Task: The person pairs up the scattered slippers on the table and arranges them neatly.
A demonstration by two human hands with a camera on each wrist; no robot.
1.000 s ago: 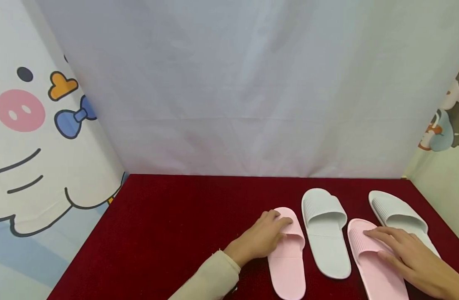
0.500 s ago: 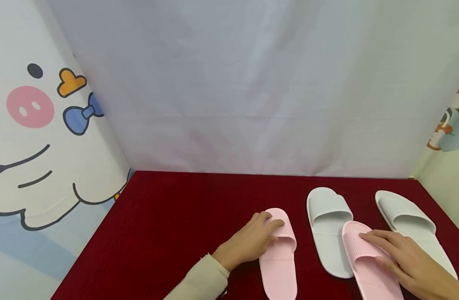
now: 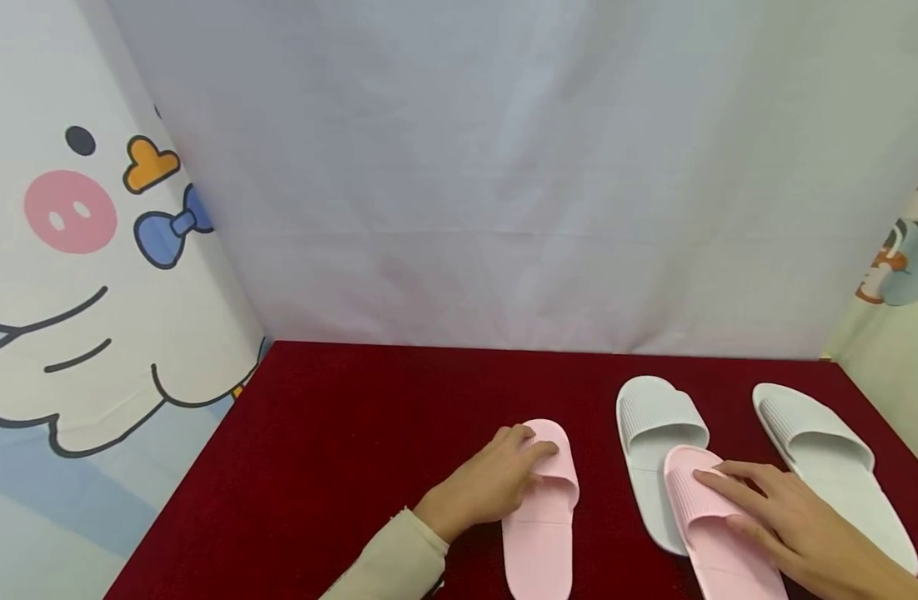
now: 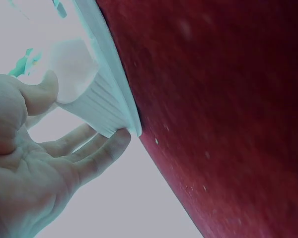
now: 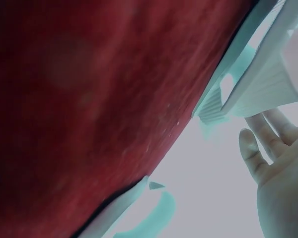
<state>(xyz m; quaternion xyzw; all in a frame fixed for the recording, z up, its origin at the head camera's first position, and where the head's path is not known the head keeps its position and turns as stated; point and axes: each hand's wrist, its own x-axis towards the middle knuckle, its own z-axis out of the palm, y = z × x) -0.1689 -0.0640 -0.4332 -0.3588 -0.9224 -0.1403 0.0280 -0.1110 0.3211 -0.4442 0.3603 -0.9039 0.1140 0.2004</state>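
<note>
Two pink slippers and two white slippers are in the head view. My left hand (image 3: 477, 483) grips the strap of the left pink slipper (image 3: 537, 542); in the left wrist view its thumb and fingers span the ribbed strap (image 4: 102, 99). The strap of the other pink slipper (image 3: 729, 562) is held by my right hand (image 3: 792, 521), fingers over the ribs and thumb at the foot opening. That slipper overlaps the near end of a white slipper (image 3: 649, 492). Its sole shows raised off the red cloth in the right wrist view.
The other white slipper (image 3: 841, 479) lies at the right, beyond my right forearm. Dark red cloth (image 3: 338, 467) covers the table. A pale curtain (image 3: 459, 208) hangs behind it, and a cartoon-printed sheet (image 3: 76, 333) stands along the left side.
Both hands have shifted left with their pink slippers. The right one, formerly beside the left white slipper, now overlaps it. The head view has turned slightly left.
</note>
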